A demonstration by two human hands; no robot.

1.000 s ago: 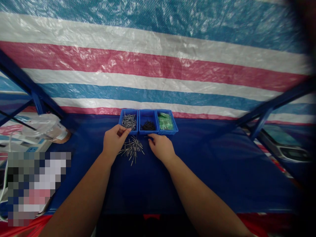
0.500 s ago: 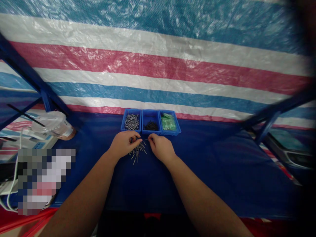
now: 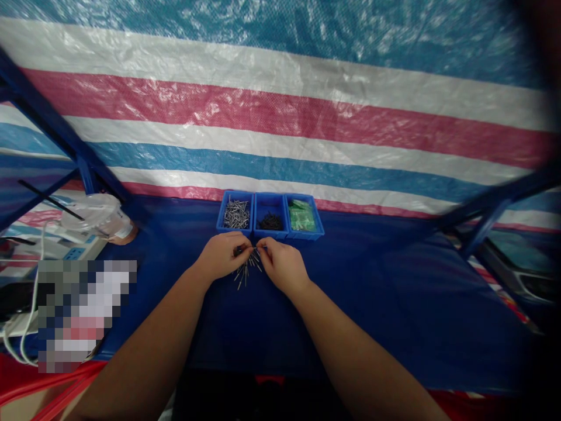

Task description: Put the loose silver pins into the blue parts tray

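Note:
My left hand is closed, thumb against fingers, with small dark pieces showing in its curl. Opposite it, my right hand pinches a thin metal pin, mostly hidden by the fingers. The fingertips of both hands almost meet around this pin. Beneath them, a loose heap of thin metal pins lies on the blue table. Just beyond my hands stand three blue bins in a row: one with metal pins, one with small black pieces, one with green plastic packets.
The blue table surface stretches to both sides. At left are a lidded plastic cup with a black straw, a power strip and white cables. Blue frame posts and a striped plastic sheet enclose the table.
My right hand has moved left, bringing the pin to my left fingertips. The gap between the hands has closed. The whole view has shifted slightly.

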